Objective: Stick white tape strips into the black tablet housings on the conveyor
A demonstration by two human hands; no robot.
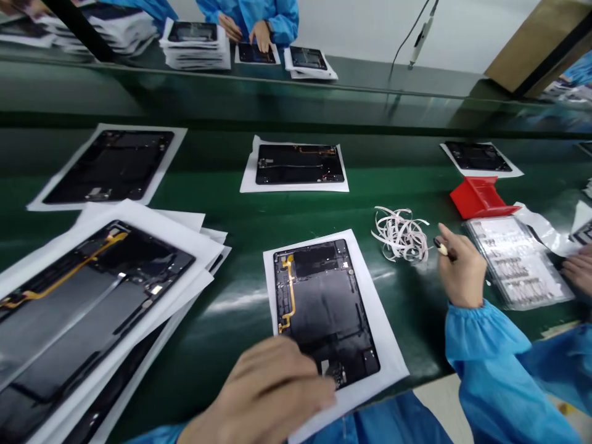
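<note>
In front of me an open tablet housing (324,296), black with an orange flex cable along one side, lies on a white sheet (383,370). My left hand (263,394) is over its near left part, fingers bent and blurred; what is under them is hidden. My right hand (462,265) is closed around a small dark tool (443,248) with a pale end, whose kind I cannot make out. Just left of that tool lies a tangle of thin white strips (400,234).
At left is a stack of housings (92,296) between white sheets. More housings (300,163) lie along the back. A red bin (481,197) and a clear tray of small parts (518,262) stand at right, near another person's hand (580,268). Someone works across the bench.
</note>
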